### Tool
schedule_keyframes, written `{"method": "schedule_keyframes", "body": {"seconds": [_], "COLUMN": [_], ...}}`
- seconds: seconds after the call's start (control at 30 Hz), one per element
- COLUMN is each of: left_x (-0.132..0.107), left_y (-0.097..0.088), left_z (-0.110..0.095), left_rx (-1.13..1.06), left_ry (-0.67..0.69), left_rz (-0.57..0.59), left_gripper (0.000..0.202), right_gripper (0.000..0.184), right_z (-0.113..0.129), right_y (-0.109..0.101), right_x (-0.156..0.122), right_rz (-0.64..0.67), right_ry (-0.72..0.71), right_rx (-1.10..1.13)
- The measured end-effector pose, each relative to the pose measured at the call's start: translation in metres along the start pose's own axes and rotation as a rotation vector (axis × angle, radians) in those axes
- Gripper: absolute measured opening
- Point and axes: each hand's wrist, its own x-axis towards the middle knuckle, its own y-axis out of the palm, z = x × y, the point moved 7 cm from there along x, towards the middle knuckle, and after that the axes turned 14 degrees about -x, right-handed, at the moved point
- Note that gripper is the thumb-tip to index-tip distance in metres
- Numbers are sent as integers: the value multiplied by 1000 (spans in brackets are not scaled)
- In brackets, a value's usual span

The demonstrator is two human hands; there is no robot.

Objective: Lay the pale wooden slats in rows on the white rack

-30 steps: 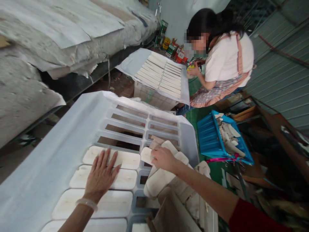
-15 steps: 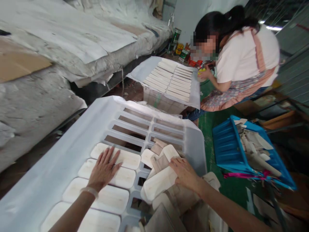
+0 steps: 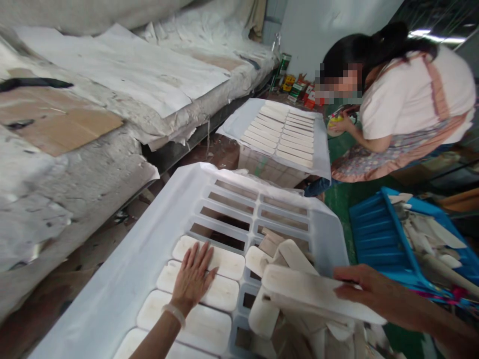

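My left hand (image 3: 193, 276) lies flat, fingers spread, across the top pieces of a column of white rounded-corner panels (image 3: 224, 259). These panels fill slots of a pale slotted sheet (image 3: 160, 209). My right hand (image 3: 374, 294) grips the right end of a long white rounded panel (image 3: 299, 284), raised a little over the pile. Beneath it is a loose heap of similar white panels (image 3: 264, 316) and beige flaps (image 3: 271, 243), covering part of the right column. Farther up the sheet, bare slots show a dark gap below.
A co-worker (image 3: 404, 104) bends over a second sheet (image 3: 232, 122) bearing rows of white strips, holding a yellow item. A blue crate (image 3: 374, 234) of scraps stands at right. A paper-covered bench (image 3: 123, 75) runs along the left, with cardboard (image 3: 75, 122) on it.
My right hand has closed on a white panel and moved right with it, off the heap. My left hand stays on the same panels. The whole view has shifted slightly.
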Motion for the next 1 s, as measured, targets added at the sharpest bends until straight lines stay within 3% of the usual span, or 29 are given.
{"method": "schedule_keyframes", "body": {"seconds": [0.1,0.2,0.33,0.43,0.57,0.7,1.0], "left_x": [1,2,3,4,6,6,9], "left_y": [-2,-7,-16,-20,-21,-20,-20], "left_z": [0,2,8,12,22,31,35], "left_rx": [12,-7,-27,-53,-90,-113,-128], "left_ry": [49,48,38,53,63,65,8], "left_rz": [-22,-35,-20,-4,15,38,59], "left_gripper": [65,62,61,61,56,54,60], "right_gripper": [37,39,36,33,32,30,29], "right_z": [35,85,154,183,192,182,163], "right_y": [-12,-13,7,27,51,69,110], "right_x": [24,62,112,144,176,195,236], "right_rz": [8,-124,-234,-314,-346,-316,-137], "right_ry": [-8,-79,-227,-253,-275,-270,-280], "right_rx": [162,309,292,222,163,108,92]}}
